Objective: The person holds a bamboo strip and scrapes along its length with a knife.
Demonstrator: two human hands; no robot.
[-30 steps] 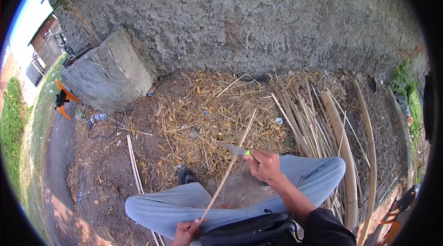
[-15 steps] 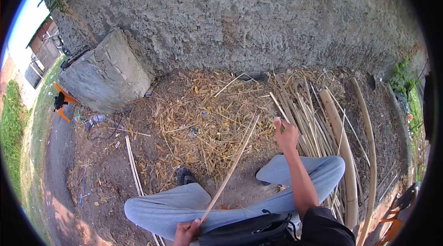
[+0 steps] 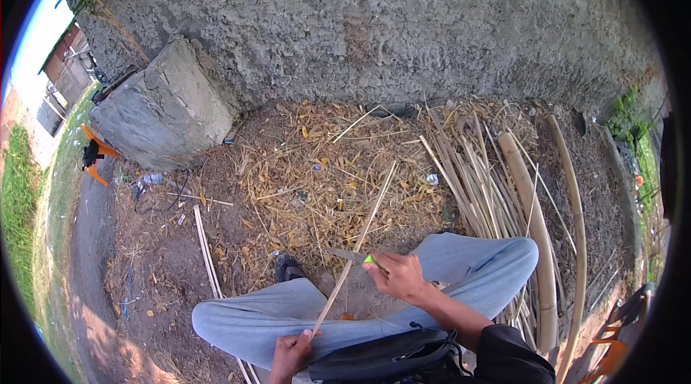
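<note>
Head view: slender strip pinched in left hand, knife laid across it in right

State of work. The long, flat, tan bamboo strip (image 3: 366, 222) is thin and narrow along its visible length. Ahead and to the right of the right hand (image 3: 402, 276), a loose pile of pale, slender bamboo strips (image 3: 471, 197) lies on the soil, cut down to similar slimness. Beyond the pile, a thick, round, tan bamboo pole (image 3: 517, 168) and a thinner, slightly curved bamboo pole (image 3: 578, 240) are whole, unsplit. To the left of both hands lie long, whitish bamboo strips (image 3: 208, 254). How finished the held strip is: cannot tell; its surface is too small in view.

Direction. The strip's long axis runs diagonally: near end at the left hand (image 3: 291, 351) by the lap, far end free, pointing forward and somewhat right, over the leaf-strewn ground ahead of the hands. It passes just left of the right hand.

Hands. Left: thumb pressed down on the near end, pinching it against curled fingers. Right: fingers wrapped around the handle of a small knife with a grey blade and bright green handle (image 3: 371, 260). The blade points to the person's left and crosses the strip, ahead of the left hand. Whether the edge bites into the bamboo: cannot tell.
</note>
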